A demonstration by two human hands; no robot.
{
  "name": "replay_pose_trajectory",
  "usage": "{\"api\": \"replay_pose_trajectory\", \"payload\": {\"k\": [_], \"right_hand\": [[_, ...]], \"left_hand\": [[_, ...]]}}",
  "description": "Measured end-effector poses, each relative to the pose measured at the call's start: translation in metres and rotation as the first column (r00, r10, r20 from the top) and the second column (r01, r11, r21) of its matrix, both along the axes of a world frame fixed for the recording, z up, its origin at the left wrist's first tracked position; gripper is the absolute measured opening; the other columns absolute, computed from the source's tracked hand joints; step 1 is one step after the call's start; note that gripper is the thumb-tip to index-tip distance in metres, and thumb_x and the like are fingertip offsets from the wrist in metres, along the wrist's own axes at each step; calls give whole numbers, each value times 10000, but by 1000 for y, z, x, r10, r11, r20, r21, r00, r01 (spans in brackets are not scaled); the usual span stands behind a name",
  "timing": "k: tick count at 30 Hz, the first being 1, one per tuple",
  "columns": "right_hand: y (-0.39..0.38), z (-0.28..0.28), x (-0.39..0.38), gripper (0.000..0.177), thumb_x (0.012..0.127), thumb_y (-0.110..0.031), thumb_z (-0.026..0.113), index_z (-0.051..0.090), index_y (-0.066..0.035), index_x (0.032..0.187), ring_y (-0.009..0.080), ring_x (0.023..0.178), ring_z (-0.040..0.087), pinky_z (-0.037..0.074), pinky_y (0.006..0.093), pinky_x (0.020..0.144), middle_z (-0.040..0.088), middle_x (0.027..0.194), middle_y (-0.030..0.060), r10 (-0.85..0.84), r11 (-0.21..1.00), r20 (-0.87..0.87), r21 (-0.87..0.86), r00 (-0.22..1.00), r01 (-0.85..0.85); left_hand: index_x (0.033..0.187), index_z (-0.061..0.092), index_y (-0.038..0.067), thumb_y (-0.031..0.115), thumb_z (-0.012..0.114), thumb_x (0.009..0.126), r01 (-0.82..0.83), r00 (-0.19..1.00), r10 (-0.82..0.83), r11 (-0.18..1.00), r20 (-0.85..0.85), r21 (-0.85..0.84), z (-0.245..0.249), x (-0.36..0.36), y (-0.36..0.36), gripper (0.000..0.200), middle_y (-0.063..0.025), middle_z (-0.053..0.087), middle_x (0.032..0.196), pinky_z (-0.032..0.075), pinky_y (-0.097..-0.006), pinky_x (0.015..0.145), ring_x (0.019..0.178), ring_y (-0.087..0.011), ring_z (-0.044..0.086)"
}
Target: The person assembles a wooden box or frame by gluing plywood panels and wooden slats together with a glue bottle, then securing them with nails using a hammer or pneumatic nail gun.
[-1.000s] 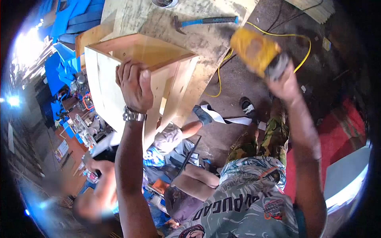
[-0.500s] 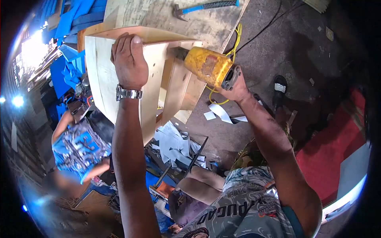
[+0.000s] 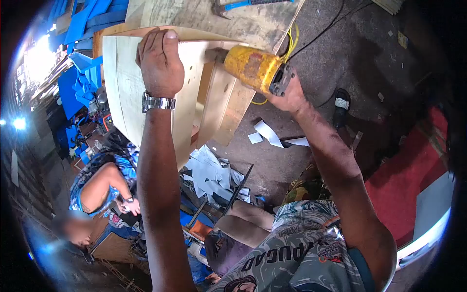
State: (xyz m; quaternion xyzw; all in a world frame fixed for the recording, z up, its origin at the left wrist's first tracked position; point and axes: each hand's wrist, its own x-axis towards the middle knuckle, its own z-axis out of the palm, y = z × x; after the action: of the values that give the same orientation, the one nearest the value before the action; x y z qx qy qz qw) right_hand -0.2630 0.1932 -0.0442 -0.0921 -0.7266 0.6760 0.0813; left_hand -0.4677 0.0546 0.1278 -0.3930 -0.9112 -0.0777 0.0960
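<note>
My left hand (image 3: 161,63), with a metal watch at the wrist, is bent over the top edge of a pale wooden frame (image 3: 127,87), its fingers wrapped round that edge. In my right hand (image 3: 288,95) is a worn yellow power tool (image 3: 250,68), gripped at its far right end. The tool's dark nose touches or nearly touches the frame's upper right corner; the exact contact is hard to make out. Slats with gaps between them form the frame, which leans on a plywood work surface (image 3: 180,15).
A blue-handled hammer (image 3: 243,4) lies on the plywood. A yellow hose (image 3: 292,44) hangs at its right edge. White scraps (image 3: 209,170) litter the floor. Another person (image 3: 104,187) sits at lower left. Red sheet (image 3: 406,180) lies at right.
The frame, hammer and plywood appear slightly higher in view. My left hand stays on the frame's edge and my right hand still holds the tool. The other person has shifted posture, an arm now reaching forward.
</note>
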Motion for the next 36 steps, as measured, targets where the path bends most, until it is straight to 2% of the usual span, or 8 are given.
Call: {"api": "replay_pose_trajectory", "payload": {"k": [13, 20, 24, 29, 31, 33, 35, 36], "right_hand": [[-32, -30, 28, 671, 588, -307, 828, 582, 18, 1120, 346, 1061, 561, 433, 393, 967, 581, 1104, 222, 63, 906, -104, 422, 993, -13], [-29, -16, 27, 573, 621, -233, 810, 616, 17, 1099, 318, 1010, 610, 478, 388, 932, 643, 1022, 186, 27, 974, 177, 217, 984, -65], [3, 23, 56, 482, 716, -168, 785, 610, 0, 1133, 210, 1043, 644, 476, 339, 941, 662, 1121, 139, 74, 971, 27, -231, 997, -66], [39, 92, 57, 416, 816, -40, 720, 562, -6, 1199, 177, 1043, 632, 494, 335, 920, 655, 1158, 88, -194, 853, 120, -470, 974, 228], [72, 93, 33, 404, 820, -85, 721, 574, -4, 1187, 268, 1049, 639, 495, 368, 920, 654, 1163, 128, -110, 949, 209, -268, 972, 165], [105, 126, -20, 544, 858, -132, 661, 430, -17, 1337, 312, 1018, 632, 504, 387, 894, 629, 1142, 187, 37, 954, 436, 251, 899, -162], [125, 158, -77, 723, 867, -182, 631, 259, -51, 1473, 377, 1084, 593, 493, 435, 909, 578, 1194, 251, -9, 674, 612, 588, 791, -447], [138, 125, -88, 792, 859, -168, 632, 173, -74, 1498, 393, 1127, 554, 480, 460, 921, 545, 1237, 256, 48, 512, 491, 736, 870, -443]], "left_hand": [[878, 663, 17, 284, 414, 986, -3, 1000, 3, 1000, 1, 23, 0, -1, 1, 381, -171, 668, 1019, 386, -465, 945, 1035, -353, 572], [924, 668, 15, 286, 427, 984, -5, 999, 5, 1000, 50, -10, 8, 2, 2, 368, -170, 666, 1034, 383, -458, 952, 1036, -351, 569], [974, 662, 14, 275, 441, 973, -55, 998, 55, 998, 17, 22, 8, 6, 2, 342, -172, 648, 1081, 359, -464, 983, 1070, -341, 551], [879, 613, 36, 148, 475, 911, 47, 985, -62, 994, -163, -97, 15, 13, 4, 181, -169, 612, 940, 413, -468, 848, 893, -353, 546], [902, 625, 43, 153, 523, 849, 61, 989, -57, 998, -140, 28, 16, 17, 3, 158, -151, 622, 970, 400, -492, 877, 939, -335, 548], [897, 652, 70, 177, 588, 773, 83, 997, -83, 989, -7, 120, 31, 22, 0, 176, -143, 636, 1047, 400, -482, 918, 1056, -312, 556], [882, 653, 69, 262, 602, 791, -98, 991, 89, 991, 103, 92, 35, 24, 2, 219, -108, 635, 1107, 345, -495, 1012, 1145, -304, 532], [870, 646, 61, 317, 589, 838, -159, 981, 148, 983, 123, 87, 45, 38, 4, 264, -106, 619, 1154, 278, -507, 1096, 1210, -291, 494]]}}
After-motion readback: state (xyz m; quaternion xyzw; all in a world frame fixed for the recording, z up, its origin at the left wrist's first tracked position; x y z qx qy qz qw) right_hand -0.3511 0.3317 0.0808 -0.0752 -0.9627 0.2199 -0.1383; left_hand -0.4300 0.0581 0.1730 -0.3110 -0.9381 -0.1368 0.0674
